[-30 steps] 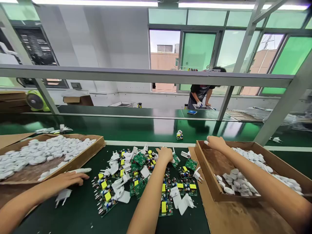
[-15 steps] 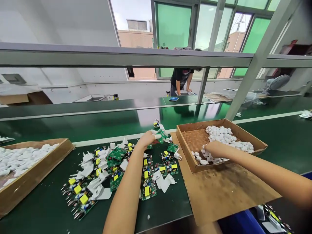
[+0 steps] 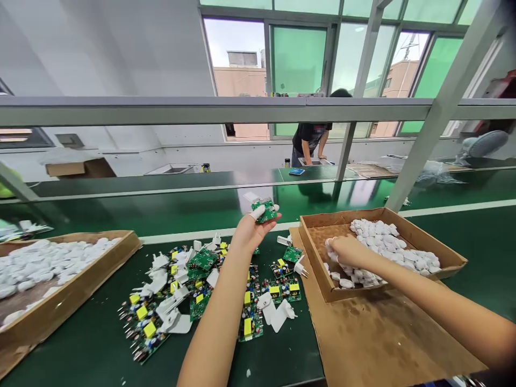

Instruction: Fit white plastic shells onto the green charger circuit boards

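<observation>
Left hand [image 3: 248,234]: raised above the far side of the desk [image 3: 290,355]; fingers closed on a green circuit board [image 3: 266,209], which is pinched with a white-covered thumb laid over its face. The board is held clear of the heap and nearly face-on to the camera.

Right hand [image 3: 347,251]: lowered into the cardboard box [image 3: 322,232] at right; fingers bent downward among small white pieces [image 3: 377,236], white coverings being worn at the tips. Whether a piece is gripped, and how far the fingers are parted, cannot be told.

Cardboard sheet [image 3: 363,333]: laid flat, partly under the box.

Heap of circuit boards and white plug parts [image 3: 150,329]: spread left of the left forearm; yellow blocks and metal pins are seen on the boards.

White plug casings [image 3: 278,320]: two, set to the right of the same forearm, beside further boards.

Cardboard tray [image 3: 80,290]: at left, filled with rounded white pieces [image 3: 40,258].

Beyond: a grey metal rail [image 3: 201,114] is carried across the view; behind it a co-worker [image 3: 312,140] in dark clothing is bent over a surface.
</observation>
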### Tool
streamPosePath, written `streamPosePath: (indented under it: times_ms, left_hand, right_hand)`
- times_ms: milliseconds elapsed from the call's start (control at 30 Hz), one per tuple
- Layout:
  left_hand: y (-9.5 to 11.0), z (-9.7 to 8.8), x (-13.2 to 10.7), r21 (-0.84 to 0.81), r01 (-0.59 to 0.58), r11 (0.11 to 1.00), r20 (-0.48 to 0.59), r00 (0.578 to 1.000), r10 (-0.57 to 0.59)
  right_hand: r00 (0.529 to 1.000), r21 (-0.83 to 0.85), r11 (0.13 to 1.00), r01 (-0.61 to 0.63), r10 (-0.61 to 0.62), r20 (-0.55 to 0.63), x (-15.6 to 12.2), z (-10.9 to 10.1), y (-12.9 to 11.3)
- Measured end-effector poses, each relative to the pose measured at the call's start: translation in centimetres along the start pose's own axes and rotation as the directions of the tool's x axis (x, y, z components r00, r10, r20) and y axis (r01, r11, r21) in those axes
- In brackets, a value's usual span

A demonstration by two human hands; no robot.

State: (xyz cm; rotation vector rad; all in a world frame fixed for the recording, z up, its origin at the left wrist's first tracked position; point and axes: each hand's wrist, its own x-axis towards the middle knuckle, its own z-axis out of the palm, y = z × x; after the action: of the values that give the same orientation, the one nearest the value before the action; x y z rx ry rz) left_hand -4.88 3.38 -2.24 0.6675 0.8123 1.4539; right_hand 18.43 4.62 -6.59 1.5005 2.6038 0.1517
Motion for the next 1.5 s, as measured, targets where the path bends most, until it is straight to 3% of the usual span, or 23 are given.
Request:
streamPosePath:
  times_ms: [67,133,200,267,400,667,833,900,933,1033,1100,1167,1333,1500]
  left_hand:
    - [-0.2,0.5,-0.1,-0.005,0.032,0.999,0.027,0.999,-0.032]
    - [-0.5,1.0,-0.3,0.0,0.054,0.999,0.045,0.998,-0.054]
    - [-0.9,1.5,-0.5,0.023,0.046,0.999,0.048,0.998,-0.047]
    - [-1.3,1.9,-0.7,0.052,0.016,0.999,0.039,0.999,-0.018]
    - [-2.1,2.2,-0.8,0.071,-0.076,0.995,0.034,0.997,0.074]
    - [-2.6,2.1,-0.7,0.007,-0.157,0.987,0.075,0.985,0.157]
    - [-2.8,2.0,-0.7,0.171,-0.226,0.959,0.152,0.968,0.201]
    - [-2.9,1.8,-0.5,0.215,-0.236,0.948,0.144,0.968,0.208]
    - [-2.9,1.8,-0.4,0.221,-0.236,0.946,0.14,0.968,0.209]
    - [-3.0,1.6,-0.2,0.207,-0.257,0.944,0.192,0.957,0.219]
    - [-3.1,1.4,0.0,0.18,-0.308,0.934,0.228,0.937,0.264]
    - [-3.4,1.2,0.2,0.16,-0.38,0.911,0.224,0.913,0.342]
    - [-3.4,0.7,0.7,0.153,-0.452,0.879,0.158,0.889,0.43]
    - [-3.1,0.5,0.7,0.153,-0.415,0.897,0.181,0.904,0.388]
  right_hand:
    - [0.993,0.021,0.999,-0.024,0.026,-0.114,0.4,-2.6,-0.2]
    - [0.95,0.136,0.99,0.043,0.001,-0.312,0.7,-5.1,-1.3]
    - [0.844,0.292,0.933,0.209,-0.021,-0.536,1.0,-6.8,-2.9]
    - [0.762,0.425,0.842,0.332,0.025,-0.647,1.4,-7.4,-4.6]
    - [0.748,0.515,0.779,0.357,0.092,-0.657,2.6,-6.7,-6.6]
    - [0.603,0.364,0.817,0.446,0.026,-0.797,4.4,-5.3,-7.0]
    - [0.522,0.299,0.839,0.455,0.021,-0.853,4.8,-4.8,-7.2]
    - [0.55,0.319,0.841,0.437,0.031,-0.835,4.8,-4.8,-6.9]
    - [0.592,0.358,0.832,0.424,0.045,-0.805,4.7,-4.9,-6.6]
    - [0.784,0.583,0.719,0.379,0.085,-0.615,4.3,-5.3,-5.9]
    - [0.87,0.711,0.596,0.373,0.042,-0.492,3.9,-5.5,-5.7]
    - [0.883,0.732,0.552,0.399,-0.015,-0.47,3.8,-5.5,-6.1]
    - [0.855,0.568,0.75,0.338,0.008,-0.519,4.2,-5.1,-7.7]
    - [0.806,0.457,0.824,0.335,0.0,-0.591,4.5,-5.0,-7.9]
